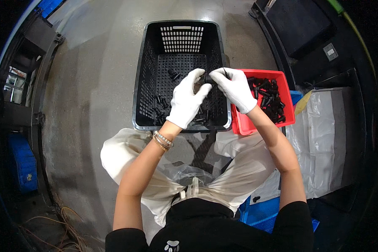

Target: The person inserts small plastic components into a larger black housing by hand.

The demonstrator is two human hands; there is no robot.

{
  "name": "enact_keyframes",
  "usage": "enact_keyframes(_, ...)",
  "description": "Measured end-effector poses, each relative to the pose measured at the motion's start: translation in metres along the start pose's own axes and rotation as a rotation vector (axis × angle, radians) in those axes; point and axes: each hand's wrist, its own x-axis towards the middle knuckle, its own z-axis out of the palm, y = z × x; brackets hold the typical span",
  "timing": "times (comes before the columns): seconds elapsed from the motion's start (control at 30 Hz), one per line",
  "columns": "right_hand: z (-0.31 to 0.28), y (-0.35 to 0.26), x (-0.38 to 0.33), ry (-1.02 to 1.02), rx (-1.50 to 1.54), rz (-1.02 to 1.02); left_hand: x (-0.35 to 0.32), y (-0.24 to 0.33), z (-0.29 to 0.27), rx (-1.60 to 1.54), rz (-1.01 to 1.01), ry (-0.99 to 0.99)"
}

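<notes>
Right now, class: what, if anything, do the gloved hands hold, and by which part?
Both hands, left hand and right hand, pinch one small black part between their fingertips, one at each end, above the black crate. Its exact shape cannot be told.

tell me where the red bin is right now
In the head view the red bin, full of small black parts, sits on the floor to the person's right, touching the black crate, partly behind the right hand.
</notes>
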Motion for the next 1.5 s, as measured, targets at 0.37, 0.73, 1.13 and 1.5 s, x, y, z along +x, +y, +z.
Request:
enact_keyframes(0.37,-0.002,0.005,0.003,-0.027,-0.085,-0.117,0.0,0.001,-0.003,-0.119,-0.131,-0.124)
enact_keyframes(0.73,-0.005,-0.024,-0.009,-0.424,0.159,0.134,0.003,-0.006,-0.006,-0.316,0.056,-0.283)
enact_keyframes(1.13,0.001,-0.033,-0.026,-0.271,-0.006,-0.292,0.001,0.019,-0.016,-0.769,-0.414,-0.037)
enact_keyframes(1.5,0.012,-0.036,-0.033,-0.122,-0.155,-0.391,-0.002,0.005,-0.012,-0.355,-0.24,0.169)
